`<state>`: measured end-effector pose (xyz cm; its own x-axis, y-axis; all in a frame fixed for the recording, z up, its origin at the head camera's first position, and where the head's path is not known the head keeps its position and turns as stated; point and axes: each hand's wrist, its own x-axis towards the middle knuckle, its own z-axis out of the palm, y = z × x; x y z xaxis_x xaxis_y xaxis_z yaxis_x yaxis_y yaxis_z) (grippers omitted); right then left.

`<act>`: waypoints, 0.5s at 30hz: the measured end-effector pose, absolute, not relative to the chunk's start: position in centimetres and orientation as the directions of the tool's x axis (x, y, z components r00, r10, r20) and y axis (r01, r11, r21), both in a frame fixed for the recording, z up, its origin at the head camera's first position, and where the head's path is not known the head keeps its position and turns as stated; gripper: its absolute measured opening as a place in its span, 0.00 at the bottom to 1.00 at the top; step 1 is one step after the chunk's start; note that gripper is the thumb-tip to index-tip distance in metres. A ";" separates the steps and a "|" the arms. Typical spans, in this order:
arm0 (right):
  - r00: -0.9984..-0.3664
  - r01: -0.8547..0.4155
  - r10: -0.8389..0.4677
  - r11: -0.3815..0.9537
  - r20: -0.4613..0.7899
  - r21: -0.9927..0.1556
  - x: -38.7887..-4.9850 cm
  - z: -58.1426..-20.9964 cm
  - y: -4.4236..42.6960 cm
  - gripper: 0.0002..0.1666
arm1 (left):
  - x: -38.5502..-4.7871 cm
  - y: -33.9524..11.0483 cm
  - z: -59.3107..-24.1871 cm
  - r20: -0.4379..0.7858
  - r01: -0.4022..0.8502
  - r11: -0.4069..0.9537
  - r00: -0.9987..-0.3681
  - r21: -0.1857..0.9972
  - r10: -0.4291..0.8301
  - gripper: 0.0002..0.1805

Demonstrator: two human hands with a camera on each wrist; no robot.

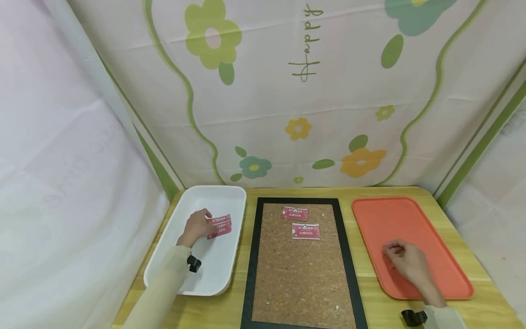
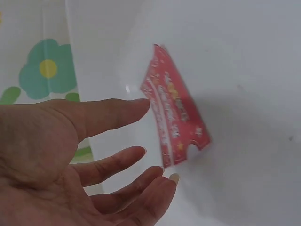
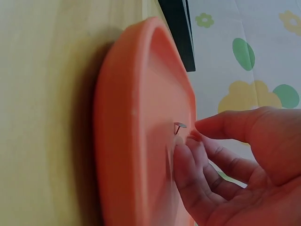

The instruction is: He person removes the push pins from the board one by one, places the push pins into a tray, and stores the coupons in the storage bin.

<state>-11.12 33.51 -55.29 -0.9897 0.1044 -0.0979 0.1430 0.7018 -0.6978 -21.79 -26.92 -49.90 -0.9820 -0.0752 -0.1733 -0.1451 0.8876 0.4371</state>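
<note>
My left hand [image 1: 198,225] reaches into the white basin [image 1: 197,286]. Its thumb and fingers are spread beside pink coupons [image 1: 223,225], which seem to overlap. In the left wrist view a gap shows between thumb and fingers, and the red-pink coupon [image 2: 176,113] lies just beyond the fingertips. Over the orange tray [image 1: 427,214] is my right hand [image 1: 408,262], its fingers bent and thumb apart from them. A small metal thumbtack [image 3: 180,125] stands right by those fingertips in the right wrist view; I see no firm pinch on it.
Between basin and tray lies a black-framed cork board [image 1: 302,278]. Its upper part bears an upper coupon [image 1: 295,214] and a lower coupon [image 1: 306,231], each with a tack at its top. A floral cloth [image 1: 263,105] rises behind the wooden table [image 1: 205,315].
</note>
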 end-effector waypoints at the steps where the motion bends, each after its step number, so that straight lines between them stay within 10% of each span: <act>1: -0.990 0.139 0.108 0.703 -0.089 -0.697 -11.2 -55.2 33.5 0.19 | -21.7 -26.7 -49.6 -0.165 -0.137 0.885 -0.984 0.446 -0.070 0.26; 15: -0.995 0.022 0.087 0.710 0.057 -0.704 -12.2 -54.5 30.7 0.15 | -20.3 -21.4 -46.1 0.011 0.086 0.799 -0.995 0.596 0.100 0.22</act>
<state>-12.20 30.66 -54.49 -0.9946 0.0871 0.0566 0.0221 0.7097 -0.7042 -20.32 -21.42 -46.13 -0.9950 0.0996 0.0108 0.0864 0.7985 0.5958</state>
